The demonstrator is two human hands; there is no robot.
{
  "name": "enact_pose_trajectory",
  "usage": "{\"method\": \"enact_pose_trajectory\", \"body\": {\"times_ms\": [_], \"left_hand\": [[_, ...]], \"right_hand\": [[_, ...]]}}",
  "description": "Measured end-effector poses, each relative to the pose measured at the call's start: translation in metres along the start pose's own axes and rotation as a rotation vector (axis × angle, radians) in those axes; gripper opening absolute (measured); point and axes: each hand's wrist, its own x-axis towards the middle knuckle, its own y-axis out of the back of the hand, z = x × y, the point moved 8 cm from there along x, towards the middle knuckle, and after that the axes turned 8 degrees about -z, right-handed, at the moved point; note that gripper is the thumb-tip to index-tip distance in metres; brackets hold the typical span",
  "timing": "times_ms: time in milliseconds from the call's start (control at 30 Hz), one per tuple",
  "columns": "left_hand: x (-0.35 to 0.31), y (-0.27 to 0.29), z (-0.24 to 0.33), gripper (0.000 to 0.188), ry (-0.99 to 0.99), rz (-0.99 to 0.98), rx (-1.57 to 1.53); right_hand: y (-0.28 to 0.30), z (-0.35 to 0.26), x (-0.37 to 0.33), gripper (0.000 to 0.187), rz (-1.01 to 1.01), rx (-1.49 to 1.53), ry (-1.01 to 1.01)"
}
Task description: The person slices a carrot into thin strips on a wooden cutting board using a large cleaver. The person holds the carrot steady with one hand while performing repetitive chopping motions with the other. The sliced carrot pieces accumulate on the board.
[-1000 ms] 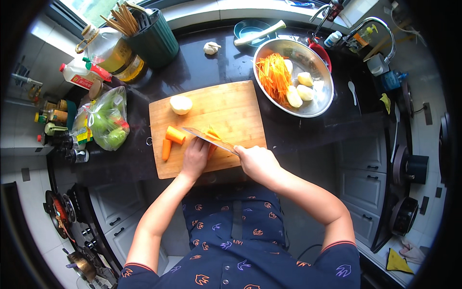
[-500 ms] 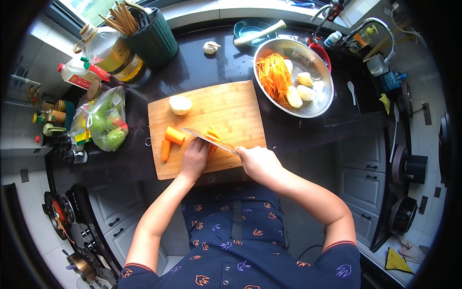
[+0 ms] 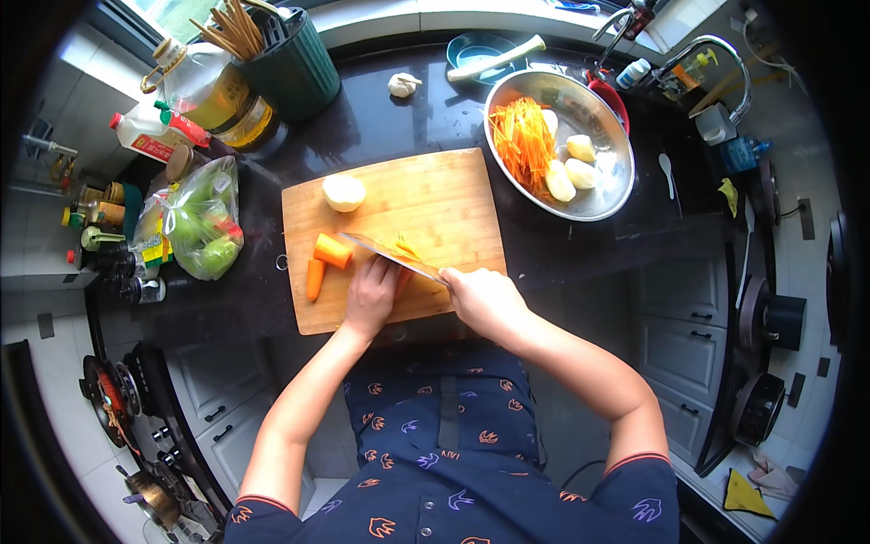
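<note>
My right hand [image 3: 480,295] is wrapped round the handle of a kitchen knife [image 3: 391,257], its blade slanting up and left across the wooden cutting board [image 3: 453,195]. Close against the blade, my left hand [image 3: 372,292] presses down on a piece of carrot that is mostly hidden by the fingers and knife. Thin carrot slices [image 3: 405,247] lie just beyond the blade. Left of my left hand are two carrot chunks, one [image 3: 333,251] near the knife tip and one [image 3: 314,280] nearer the board's left edge. A peeled, pale round vegetable [image 3: 344,193] sits at the board's far left.
A steel bowl [image 3: 618,181] with shredded carrot [image 3: 519,136] and peeled potatoes [image 3: 580,172] stands right of the board. Beyond are garlic [image 3: 404,84] and a teal dish [image 3: 464,50] under a pale stalk [image 3: 498,60]. Left are a vegetable bag [image 3: 207,227] and an oil jug [image 3: 204,91].
The whole view has shifted slightly. My hands keep nearly the same places on the board, left hand on the carrot and right hand on the knife.
</note>
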Motion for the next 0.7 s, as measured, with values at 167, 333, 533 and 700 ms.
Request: {"method": "enact_pose_trajectory", "body": {"times_ms": [167, 333, 533, 700], "left_hand": [[0.0, -0.001, -0.001, 0.022, -0.028, 0.029, -0.024], [-0.001, 0.0, -0.002, 0.021, -0.001, 0.009, -0.075], [0.002, 0.005, 0.001, 0.017, 0.009, 0.056, -0.067], [0.0, 0.002, 0.0, 0.017, 0.011, 0.004, -0.038]], "right_hand": [[0.003, 0.006, -0.013, 0.022, -0.031, -0.039, -0.005], [0.005, -0.002, -0.018, 0.018, -0.026, -0.063, -0.003], [-0.011, 0.003, 0.003, 0.013, -0.009, -0.043, -0.017], [-0.016, -0.001, 0.013, 0.012, 0.054, -0.017, 0.011]]}}
